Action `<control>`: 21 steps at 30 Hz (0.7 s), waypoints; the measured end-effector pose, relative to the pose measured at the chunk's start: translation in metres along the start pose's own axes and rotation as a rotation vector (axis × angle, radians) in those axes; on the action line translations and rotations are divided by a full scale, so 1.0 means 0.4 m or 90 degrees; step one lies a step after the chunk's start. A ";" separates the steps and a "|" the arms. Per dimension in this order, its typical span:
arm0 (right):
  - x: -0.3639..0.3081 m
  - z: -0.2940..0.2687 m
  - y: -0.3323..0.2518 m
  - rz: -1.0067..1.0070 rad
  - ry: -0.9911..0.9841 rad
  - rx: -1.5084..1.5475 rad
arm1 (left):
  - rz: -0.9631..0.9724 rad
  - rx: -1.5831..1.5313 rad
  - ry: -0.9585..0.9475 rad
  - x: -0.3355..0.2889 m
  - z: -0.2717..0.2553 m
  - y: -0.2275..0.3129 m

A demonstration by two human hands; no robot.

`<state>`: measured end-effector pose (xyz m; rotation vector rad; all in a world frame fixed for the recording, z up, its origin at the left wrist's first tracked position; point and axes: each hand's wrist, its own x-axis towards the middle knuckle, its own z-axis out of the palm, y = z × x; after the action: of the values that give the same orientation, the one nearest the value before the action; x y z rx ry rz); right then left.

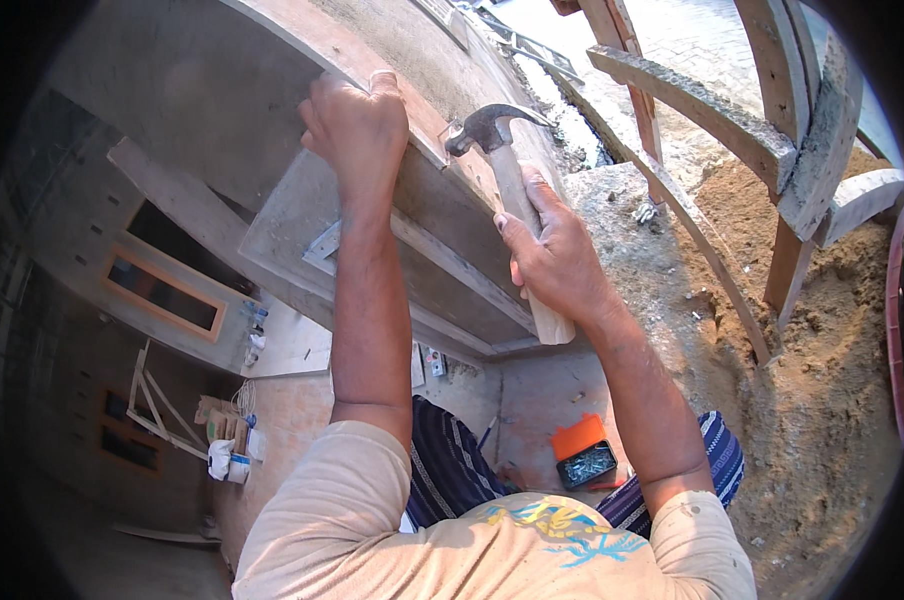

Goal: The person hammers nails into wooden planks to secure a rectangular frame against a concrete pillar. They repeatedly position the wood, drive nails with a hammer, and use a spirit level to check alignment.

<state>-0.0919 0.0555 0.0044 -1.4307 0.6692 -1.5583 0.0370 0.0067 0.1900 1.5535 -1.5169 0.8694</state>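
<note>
My right hand (562, 250) is wrapped around the pale wooden handle of a claw hammer (490, 128). The hammer's dark metal head is beside the upper edge of a long plank (427, 140), its claw pointing right. To the left, my left hand (357, 125) is closed at that same edge, fingers curled; what they grip, if anything, is hidden. Below both hands, wooden strips (452, 260) frame a grey panel on the wall's side. Down by my legs sits an open orange-lidded box (584, 455) with a dark tray full of small metal fasteners, apparently nails.
Crossed timber props (792, 170) stand at right over a heap of sand (822, 300). A reddish tub rim (900, 320) shows at the far right. Lower left are a thin wooden frame (152, 400), a white bucket (237, 468) and an orange-framed opening (162, 290).
</note>
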 end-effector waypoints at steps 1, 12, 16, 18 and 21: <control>-0.001 0.000 -0.001 -0.003 -0.003 0.002 | -0.010 0.006 -0.005 0.001 -0.001 0.001; 0.003 -0.046 -0.048 0.139 -0.058 0.136 | -0.023 -0.003 -0.051 0.017 -0.008 -0.012; 0.079 -0.080 0.014 0.131 -0.045 0.289 | -0.021 0.009 -0.017 0.011 -0.010 0.014; 0.147 -0.093 0.050 0.125 -0.080 0.321 | -0.027 -0.008 -0.019 0.016 0.002 -0.007; 0.227 -0.092 0.107 0.065 -0.124 0.361 | -0.040 0.008 -0.052 0.023 0.004 -0.008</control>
<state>-0.1112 -0.0497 0.0049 -1.0784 0.1557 -1.3612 0.0408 0.0009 0.1972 1.6544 -1.5140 0.7905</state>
